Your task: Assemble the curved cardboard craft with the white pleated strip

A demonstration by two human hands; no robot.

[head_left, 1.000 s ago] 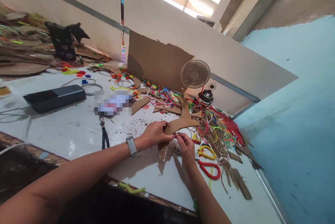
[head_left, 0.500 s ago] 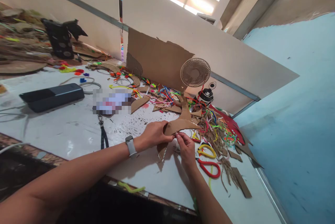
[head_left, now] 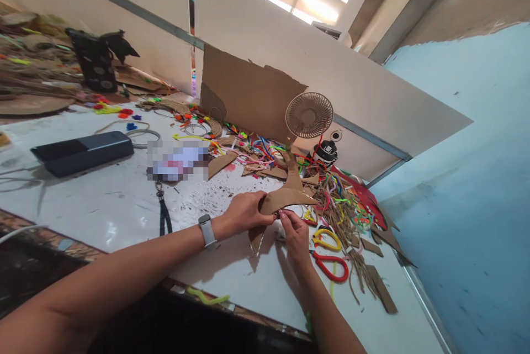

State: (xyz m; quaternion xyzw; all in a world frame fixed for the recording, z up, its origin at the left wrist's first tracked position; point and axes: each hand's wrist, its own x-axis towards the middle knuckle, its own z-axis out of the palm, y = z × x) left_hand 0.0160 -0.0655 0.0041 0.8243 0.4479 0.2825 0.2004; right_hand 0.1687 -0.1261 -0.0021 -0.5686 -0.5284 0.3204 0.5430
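Cardboard cutout [head_left: 286, 197], left hand [head_left: 243, 214] gripping it, right hand [head_left: 296, 236] pinched at its edge, phone screen [head_left: 179, 163] blurred

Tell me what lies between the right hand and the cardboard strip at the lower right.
Between the right hand and the cardboard strip lie the scissors' red handle, a yellow-green strip and brown strands, as the head view shows.

Cardboard cutout [head_left: 290, 196] partly behind left grip [head_left: 243, 213], right grip's [head_left: 295, 233] contents too small to tell, flat item [head_left: 179, 163] pixelated
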